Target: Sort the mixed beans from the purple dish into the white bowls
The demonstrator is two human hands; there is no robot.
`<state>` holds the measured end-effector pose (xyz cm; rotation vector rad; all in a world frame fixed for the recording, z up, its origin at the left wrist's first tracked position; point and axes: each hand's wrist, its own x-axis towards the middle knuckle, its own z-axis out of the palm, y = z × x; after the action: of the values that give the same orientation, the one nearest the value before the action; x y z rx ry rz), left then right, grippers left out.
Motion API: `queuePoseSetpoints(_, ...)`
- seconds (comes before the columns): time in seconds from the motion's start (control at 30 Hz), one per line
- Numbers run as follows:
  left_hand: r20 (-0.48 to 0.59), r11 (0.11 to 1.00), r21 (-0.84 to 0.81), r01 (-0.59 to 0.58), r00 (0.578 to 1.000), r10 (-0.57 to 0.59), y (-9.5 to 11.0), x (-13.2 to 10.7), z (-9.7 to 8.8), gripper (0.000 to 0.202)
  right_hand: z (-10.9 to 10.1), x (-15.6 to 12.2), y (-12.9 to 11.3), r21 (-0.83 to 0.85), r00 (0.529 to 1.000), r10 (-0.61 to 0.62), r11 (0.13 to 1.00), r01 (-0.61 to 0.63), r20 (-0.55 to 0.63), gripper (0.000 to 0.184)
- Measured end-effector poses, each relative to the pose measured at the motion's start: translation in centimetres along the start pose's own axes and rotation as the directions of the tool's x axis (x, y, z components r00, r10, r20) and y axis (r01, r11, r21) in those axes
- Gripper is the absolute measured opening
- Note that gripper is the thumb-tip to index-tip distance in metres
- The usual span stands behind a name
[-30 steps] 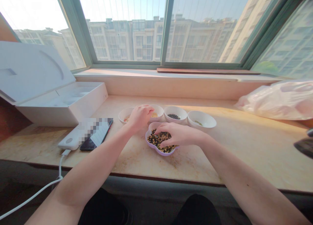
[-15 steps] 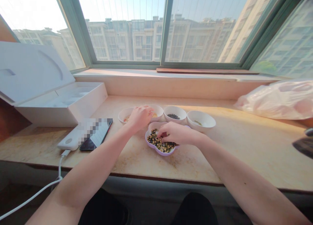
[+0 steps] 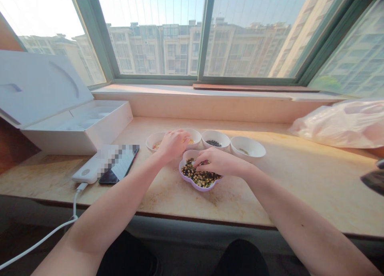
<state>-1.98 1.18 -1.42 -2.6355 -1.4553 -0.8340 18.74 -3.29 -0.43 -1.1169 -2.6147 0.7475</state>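
A purple flower-shaped bowl holds mixed beans, black, yellow and green. My right hand reaches into it from the right, its fingers bent and drawn together at the beans; what lies between the fingertips is hidden. My left hand hovers over the white bowls behind, its fingers curled together by the bowl with yellow contents; anything in them is too small to make out. Left of that hand stands a white bowl with pale and reddish bits, partly covered by it.
Farther right are a white bowl of black beans and a white bowl with a few greenish beans. An open white box, power bank with a cable, and phone lie left. A plastic bag sits right.
My right hand's fingers have shifted slightly up and their tips have changed position over the beans. My left hand stays nearly in place. The whole view has moved a little.
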Motion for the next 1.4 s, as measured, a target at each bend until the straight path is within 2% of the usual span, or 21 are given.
queuePoseSetpoints(0.2, -0.03, 0.999, -0.037, 0.014, 0.999, -0.016, -0.3, 0.0, 0.2, 0.028, -0.7, -0.2, 0.2, 0.015, 0.997, 0.015, 1.0, -0.014, -0.074, 0.023)
queuePoseSetpoints(0.33, -0.052, 0.994, -0.111, 0.009, 0.999, -0.015, -0.1, 0.0, 0.2, 0.028, -1.1, -0.1, 0.7, 0.069, 0.982, 0.069, 0.996, -0.058, -0.176, 0.025)
queuePoseSetpoints(0.4, -0.049, 0.979, -0.196, -0.051, 0.998, 0.042, 0.3, -0.2, 0.1, 0.024, -1.2, 0.0, 1.0, 0.154, 0.962, 0.093, 0.987, -0.055, -0.257, 0.03)
queuePoseSetpoints(0.5, -0.049, 0.923, -0.327, -0.202, 0.979, 0.197, 1.0, -0.4, 0.1, 0.023, -1.3, 0.2, 1.4, 0.326, 0.93, 0.14, 0.945, -0.024, -0.339, 0.044)
queuePoseSetpoints(0.6, -0.086, 0.884, -0.38, -0.271, 0.962, 0.258, 1.6, -0.5, 0.2, 0.023, -1.4, 0.3, 1.5, 0.467, 0.925, 0.215, 0.883, -0.048, -0.313, 0.058)
queuePoseSetpoints(0.73, -0.138, 0.884, -0.401, -0.239, 0.97, 0.199, 1.9, -0.5, 0.2, 0.011, -1.3, 0.4, 1.5, 0.545, 0.923, 0.271, 0.834, -0.084, -0.272, 0.063)
queuePoseSetpoints(0.83, -0.134, 0.889, -0.396, -0.229, 0.972, 0.191, 1.9, -0.5, 0.0, 0.015, -1.1, 0.5, 1.7, 0.573, 0.932, 0.257, 0.817, -0.068, -0.255, 0.065)
queuePoseSetpoints(0.93, -0.109, 0.93, -0.322, -0.177, 0.983, 0.15, 1.7, -0.4, -0.1, 0.019, -1.0, 0.5, 1.7, 0.479, 0.944, 0.229, 0.873, -0.092, -0.237, 0.064)
queuePoseSetpoints(1.03, -0.097, 0.985, -0.163, -0.064, 0.994, 0.049, 0.9, -0.1, -0.1, 0.021, -0.8, 0.3, 1.2, 0.148, 0.955, 0.133, 0.984, -0.096, -0.266, 0.043)
queuePoseSetpoints(1.1, -0.082, 0.999, -0.05, -0.006, 0.997, 0.002, 0.3, 0.1, -0.2, 0.024, -0.4, 0.2, 0.6, -0.029, 0.975, 0.056, 0.998, -0.064, -0.213, 0.034)
queuePoseSetpoints(1.17, -0.053, 0.999, 0.045, 0.023, 0.998, -0.021, -0.2, 0.2, -0.2, 0.028, 0.0, 0.2, -0.1, -0.075, 0.994, -0.012, 0.997, 0.004, -0.104, 0.028)
queuePoseSetpoints(1.23, -0.015, 0.993, 0.113, 0.034, 0.999, -0.033, -0.5, 0.2, -0.2, 0.032, 0.5, 0.3, -0.8, -0.053, 0.995, -0.1, 0.994, 0.099, -0.018, 0.026)
queuePoseSetpoints(1.3, 0.025, 0.988, 0.148, 0.037, 0.999, -0.041, -0.6, 0.2, -0.2, 0.035, 1.0, 0.5, -1.1, -0.039, 0.988, -0.156, 0.987, 0.156, 0.001, 0.031)
queuePoseSetpoints(1.4, 0.078, 0.987, 0.159, 0.029, 0.996, -0.042, -0.4, 0.2, -0.2, 0.039, 1.5, 0.8, -1.1, -0.069, 0.988, -0.152, 0.986, 0.151, -0.01, 0.032)
